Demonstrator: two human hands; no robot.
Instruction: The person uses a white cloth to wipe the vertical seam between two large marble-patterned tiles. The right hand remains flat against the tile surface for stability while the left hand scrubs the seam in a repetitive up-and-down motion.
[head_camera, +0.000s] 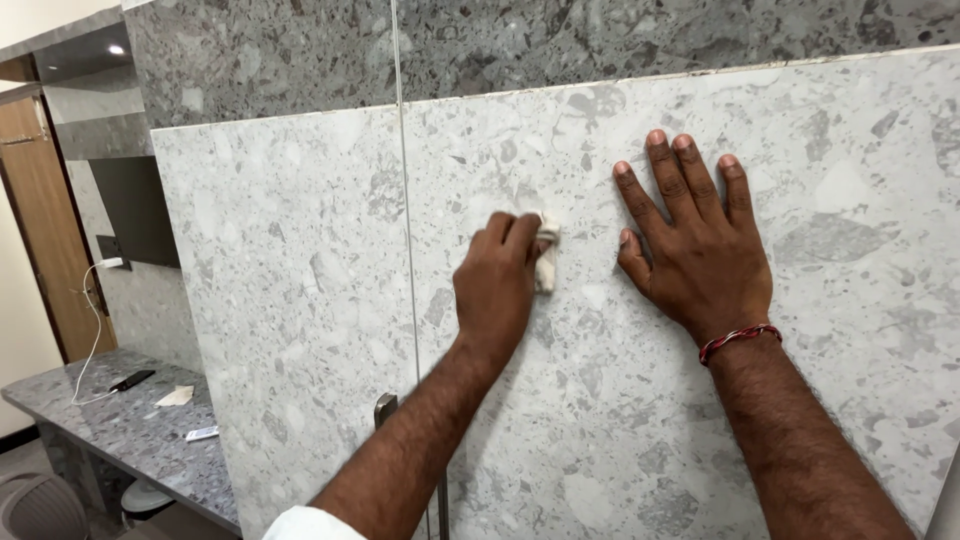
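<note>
My left hand (497, 283) is closed around a small white cloth (547, 258) and presses it against a light grey speckled stone panel (620, 400). My right hand (692, 240) lies flat on the same panel just to the right of the cloth, fingers spread and pointing up. A red thread band (738, 340) circles my right wrist. A thin vertical seam (408, 270) runs down the panel surface to the left of my left hand.
A metal handle (385, 408) shows low on the panel near the seam. At the lower left stands a grey stone counter (120, 425) with a white cable (92, 330), a dark phone (131, 380) and a remote (201, 433). A wooden door (45, 220) is at the far left.
</note>
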